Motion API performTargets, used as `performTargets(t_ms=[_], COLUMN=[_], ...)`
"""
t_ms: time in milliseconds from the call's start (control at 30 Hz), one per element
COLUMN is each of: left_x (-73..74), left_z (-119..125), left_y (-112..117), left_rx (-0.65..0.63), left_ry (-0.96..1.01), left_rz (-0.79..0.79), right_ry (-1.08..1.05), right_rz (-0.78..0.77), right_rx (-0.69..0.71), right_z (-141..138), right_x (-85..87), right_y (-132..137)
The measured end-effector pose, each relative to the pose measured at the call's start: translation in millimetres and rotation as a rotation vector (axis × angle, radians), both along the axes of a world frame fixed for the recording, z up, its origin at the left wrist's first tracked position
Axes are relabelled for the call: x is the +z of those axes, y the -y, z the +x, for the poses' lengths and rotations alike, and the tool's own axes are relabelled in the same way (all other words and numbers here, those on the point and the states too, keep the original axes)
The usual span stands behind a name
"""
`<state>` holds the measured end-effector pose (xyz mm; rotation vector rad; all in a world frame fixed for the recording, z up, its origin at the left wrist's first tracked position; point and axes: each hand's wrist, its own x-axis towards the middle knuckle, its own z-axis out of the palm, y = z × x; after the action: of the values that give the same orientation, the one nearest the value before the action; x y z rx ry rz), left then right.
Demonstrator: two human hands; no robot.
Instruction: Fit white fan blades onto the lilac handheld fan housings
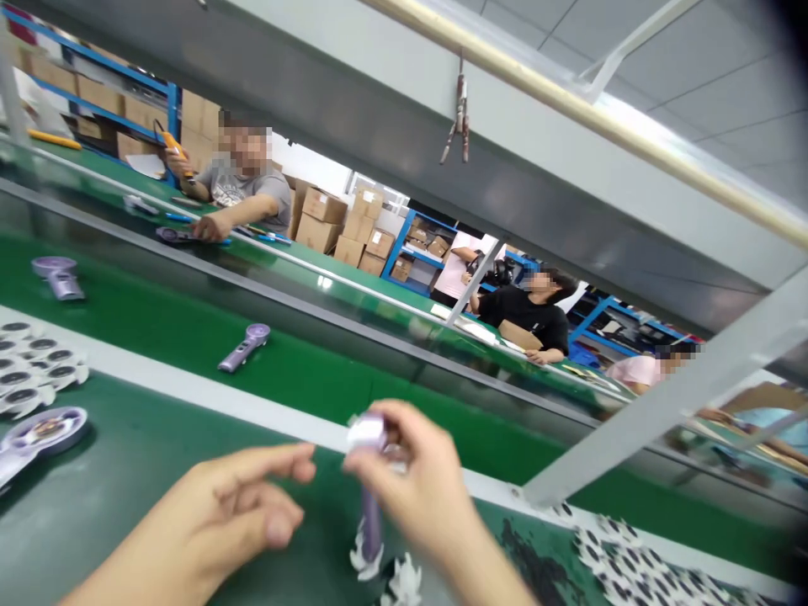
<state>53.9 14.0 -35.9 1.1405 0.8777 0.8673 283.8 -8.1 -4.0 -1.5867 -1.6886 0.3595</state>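
My right hand (pixel 420 480) grips a purple handheld fan housing (pixel 371 518) near its upper end, with the handle pointing down; the grip is somewhat blurred. To its left, my left hand (pixel 246 509) is empty, thumb and fingers apart, not touching the housing. Below the handle lie white fan blade wheels (pixel 404 581), one of them right at the handle's lower end; I cannot tell whether they touch. A larger-looking purple fan housing (pixel 47 433) with its round head uncovered rests on the bench at the left edge.
Fan housings lie on the green conveyor belt (pixel 157 324), one at centre left (pixel 246 347) and one farther left (pixel 60 278). Blade wheels are piled at left (pixel 31 366) and right (pixel 631 555). A slanted white post (pixel 631 421) rises at right. Co-workers (pixel 252 189) sit across the line.
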Motion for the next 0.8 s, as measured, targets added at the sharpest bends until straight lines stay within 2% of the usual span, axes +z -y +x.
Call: performTargets(t_ms=[67, 133, 233, 300, 400, 533, 600, 667, 733, 800], left_x=[4.4, 6.8, 2.3, -7.0, -26.0, -43.3, -45.9, -46.6, -47.7, -50.3], left_z=[-7.6, -10.8, -7.2, -1.8, 9.2, 32.4, 45.4, 55.7, 61.6, 63.4], left_y=[-7.8, -11.4, -7.5, -2.9, -1.6, -9.6, -14.2, -18.1, -20.5, -21.6], left_rx=[0.007, -0.059, -0.265, -0.42, -0.568, -0.526, -0.582, -0.683, -0.711, -0.651], left_ry=[-0.267, -0.521, -0.721, -0.739, -0.752, -0.795, -0.794, -0.803, -0.79, -0.752], left_rz=[0.213, 0.422, 0.7, 0.839, 0.943, 1.049, 1.111, 1.136, 1.14, 1.14], right_ry=[0.071, 0.163, 0.253, 0.281, 0.29, 0.242, 0.232, 0.237, 0.25, 0.269], right_rz=[-0.096, -0.162, -0.314, -0.334, -0.252, -0.24, -0.246, -0.235, -0.21, -0.182], right_rx=[-0.232, -0.404, -0.48, -0.464, -0.406, -0.28, -0.262, -0.253, -0.242, -0.228], right_z=[35.1, 70.2, 105.3, 116.5, 128.3, 146.3, 150.6, 149.4, 144.4, 139.7], right_x=[2.3, -9.2, -35.4, -43.9, -40.8, -41.4, -53.3, -69.8, -85.0, -95.0], right_y=[-39.7, -77.0, -107.4, -103.9, -60.9, 45.7, 98.9, 139.4, 163.7, 174.3])
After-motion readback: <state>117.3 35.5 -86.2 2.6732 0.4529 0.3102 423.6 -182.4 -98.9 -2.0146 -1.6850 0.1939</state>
